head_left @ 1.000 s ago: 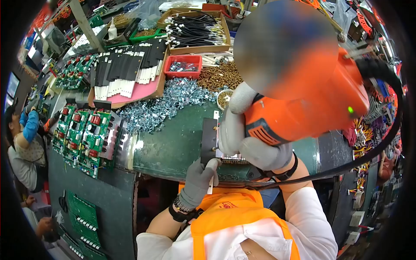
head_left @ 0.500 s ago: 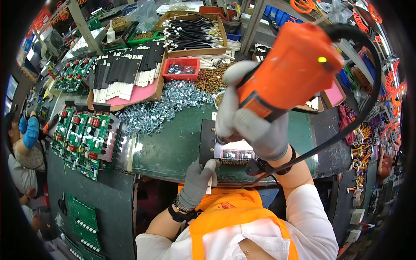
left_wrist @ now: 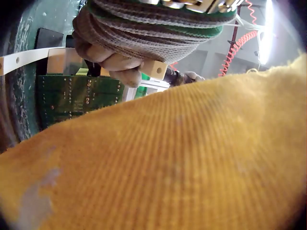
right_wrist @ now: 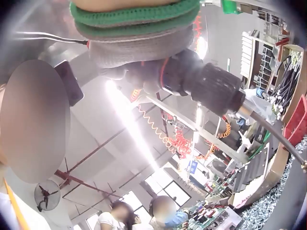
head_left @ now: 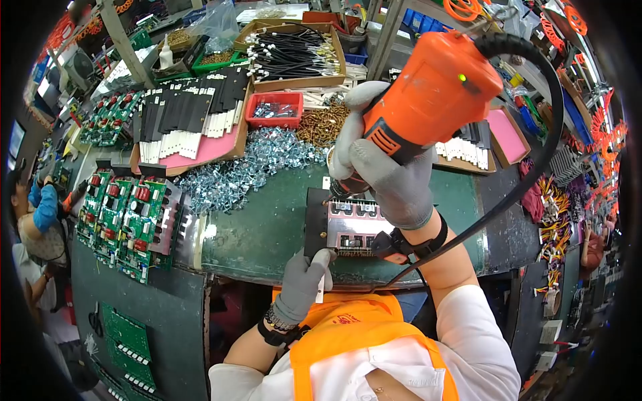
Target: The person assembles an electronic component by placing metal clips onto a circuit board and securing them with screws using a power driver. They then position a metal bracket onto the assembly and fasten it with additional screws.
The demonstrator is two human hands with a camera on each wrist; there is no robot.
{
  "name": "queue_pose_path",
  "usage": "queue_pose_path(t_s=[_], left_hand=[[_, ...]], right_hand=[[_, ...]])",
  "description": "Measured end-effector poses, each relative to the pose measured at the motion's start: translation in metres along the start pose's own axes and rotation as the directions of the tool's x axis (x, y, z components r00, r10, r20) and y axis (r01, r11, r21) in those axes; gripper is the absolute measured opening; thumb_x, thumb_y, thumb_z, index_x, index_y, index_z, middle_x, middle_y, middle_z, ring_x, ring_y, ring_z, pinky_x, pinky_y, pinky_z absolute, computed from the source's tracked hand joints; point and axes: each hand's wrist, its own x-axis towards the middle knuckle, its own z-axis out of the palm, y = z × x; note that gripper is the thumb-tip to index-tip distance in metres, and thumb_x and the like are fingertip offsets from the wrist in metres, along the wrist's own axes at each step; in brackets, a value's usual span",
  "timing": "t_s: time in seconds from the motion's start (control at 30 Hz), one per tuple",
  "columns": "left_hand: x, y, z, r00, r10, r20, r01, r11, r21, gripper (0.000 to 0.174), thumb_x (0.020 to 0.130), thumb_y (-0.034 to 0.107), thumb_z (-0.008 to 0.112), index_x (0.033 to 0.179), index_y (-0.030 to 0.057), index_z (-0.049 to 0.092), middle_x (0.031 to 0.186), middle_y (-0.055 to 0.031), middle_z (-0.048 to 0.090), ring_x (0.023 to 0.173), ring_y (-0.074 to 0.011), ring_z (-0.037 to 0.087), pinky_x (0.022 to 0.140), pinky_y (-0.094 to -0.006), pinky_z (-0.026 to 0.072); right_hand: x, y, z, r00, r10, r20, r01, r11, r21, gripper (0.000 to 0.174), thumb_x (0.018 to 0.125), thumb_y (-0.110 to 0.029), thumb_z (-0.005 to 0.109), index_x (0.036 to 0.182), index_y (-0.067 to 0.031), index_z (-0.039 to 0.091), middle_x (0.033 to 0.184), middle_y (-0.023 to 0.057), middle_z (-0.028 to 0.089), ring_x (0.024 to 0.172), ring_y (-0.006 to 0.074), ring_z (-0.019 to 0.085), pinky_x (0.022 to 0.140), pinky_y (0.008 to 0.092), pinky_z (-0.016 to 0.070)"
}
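My gloved right hand point(head_left: 394, 177) grips an orange electric screwdriver point(head_left: 438, 90), its body tilted up to the right. Its nose points down at the far end of a black strip point(head_left: 315, 224). In the right wrist view the dark chuck point(right_wrist: 218, 88) carries a long thin bit point(right_wrist: 273, 125). The strip lies along the left edge of a circuit board point(head_left: 353, 224), and a brass screw point(head_left: 323, 234) shows near its close end. My gloved left hand point(head_left: 302, 284) pinches that close end, with a white strip point(head_left: 320, 289) sticking out by the thumb. The board's green underside point(left_wrist: 79, 98) shows in the left wrist view.
Loose metal clips point(head_left: 247, 170) heap behind the work, beside brass screws point(head_left: 317, 127) and a red bin point(head_left: 274, 109). Black and white strips point(head_left: 184, 110) fill a box at left. Finished-looking boards point(head_left: 124, 217) stand left. The screwdriver's black cable point(head_left: 508, 194) loops down at right.
The screwdriver has moved away from me, from the strip's close end toward its far end, uncovering more of the board. My left hand keeps its hold.
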Motion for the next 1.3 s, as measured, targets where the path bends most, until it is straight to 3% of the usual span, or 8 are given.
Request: queue_pose_path(t_s=[0.4,0.57,0.63,0.7,0.8,1.0,1.13,1.3], left_hand=[[-0.001,-0.001,-0.012,0.998,-0.053,0.038,0.052,0.999,0.008,0.025,0.094,0.025,0.056,0.099,0.0015,0.063,0.063,-0.0035,0.058,0.056,-0.0085,0.053,0.052,-0.024,0.0403],[0.003,0.034,-0.042,0.948,0.301,-0.102,-0.235,0.881,0.411,0.027,0.089,0.022,0.064,0.108,0.0038,0.058,0.087,-0.0053,0.062,0.076,-0.013,0.058,0.065,-0.0279,0.0481],[0.01,0.059,-0.037,0.897,0.439,-0.053,-0.349,0.777,0.524,0.034,0.086,0.022,0.068,0.112,0.0037,0.057,0.093,-0.0057,0.063,0.082,-0.0158,0.06,0.072,-0.0297,0.0513],[0.017,0.085,-0.02,0.721,0.516,0.462,-0.546,0.013,0.838,0.052,0.079,0.029,0.074,0.121,0.0035,0.056,0.121,-0.0178,0.057,0.112,-0.0324,0.055,0.097,-0.0416,0.0442],[0.029,0.099,0.019,0.745,0.238,0.623,-0.615,-0.116,0.78,0.081,0.073,0.041,0.077,0.136,0.0018,0.043,0.139,-0.0226,0.042,0.137,-0.0392,0.032,0.112,-0.0479,0.0271],[0.076,0.08,0.084,0.728,-0.027,0.685,-0.675,-0.206,0.709,0.097,0.067,0.045,0.08,0.141,-0.0001,0.035,0.14,-0.0209,0.041,0.134,-0.0357,0.036,0.109,-0.0467,0.0302],[0.082,0.091,0.092,0.685,-0.025,0.728,-0.727,-0.074,0.682,0.093,0.061,0.035,0.082,0.136,0.0,0.039,0.114,-0.017,0.055,0.106,-0.0349,0.056,0.091,-0.043,0.0445],[0.057,0.09,0.072,0.582,0.345,0.736,-0.805,0.119,0.581,0.103,0.06,0.029,0.084,0.143,-0.0002,0.03,0.114,-0.0209,0.052,0.102,-0.0383,0.055,0.088,-0.0434,0.0461]], right_hand=[[-0.016,-0.013,0.002,0.997,0.033,-0.067,-0.034,0.999,-0.016,0.047,0.079,0.006,0.055,0.124,-0.0018,0.044,0.072,0.0049,0.052,0.058,0.0122,0.052,0.049,0.0277,0.0422],[-0.069,-0.056,-0.089,0.934,-0.326,0.147,0.278,0.92,0.275,0.08,0.075,-0.037,0.082,0.136,-0.0063,0.04,0.069,0.0025,0.056,0.049,0.0147,0.05,0.044,0.0309,0.0389],[-0.101,-0.066,-0.135,0.957,-0.289,-0.024,0.281,0.943,-0.181,0.07,0.076,-0.025,0.081,0.13,-0.0029,0.043,0.071,0.0039,0.057,0.05,0.0145,0.051,0.046,0.0305,0.0418],[-0.135,-0.057,-0.188,0.963,-0.243,-0.119,0.086,0.693,-0.715,0.057,0.072,-0.008,0.078,0.122,-0.0023,0.05,0.083,0.0061,0.06,0.064,0.0193,0.057,0.059,0.0326,0.0472],[-0.176,-0.048,-0.237,0.997,-0.026,-0.076,-0.072,0.125,-0.99,0.047,0.068,0.009,0.063,0.113,-0.0035,0.059,0.103,0.0108,0.062,0.099,0.0315,0.059,0.089,0.0384,0.0479],[-0.282,0.003,-0.289,0.921,-0.14,-0.364,-0.378,-0.094,-0.921,0.054,0.07,0.009,0.052,0.123,-0.0044,0.055,0.122,0.0159,0.056,0.125,0.0355,0.045,0.104,0.0448,0.0357],[-0.281,-0.013,-0.218,0.936,-0.163,-0.314,-0.276,0.219,-0.936,0.046,0.077,0.005,0.055,0.123,-0.002,0.053,0.122,0.0179,0.055,0.12,0.0331,0.05,0.105,0.041,0.0373],[-0.277,0.019,-0.164,0.828,0.227,-0.512,-0.401,0.879,-0.259,0.082,0.077,-0.024,0.074,0.145,-0.004,0.033,0.144,0.0105,0.04,0.13,0.0218,0.043,0.105,0.0371,0.0385]])
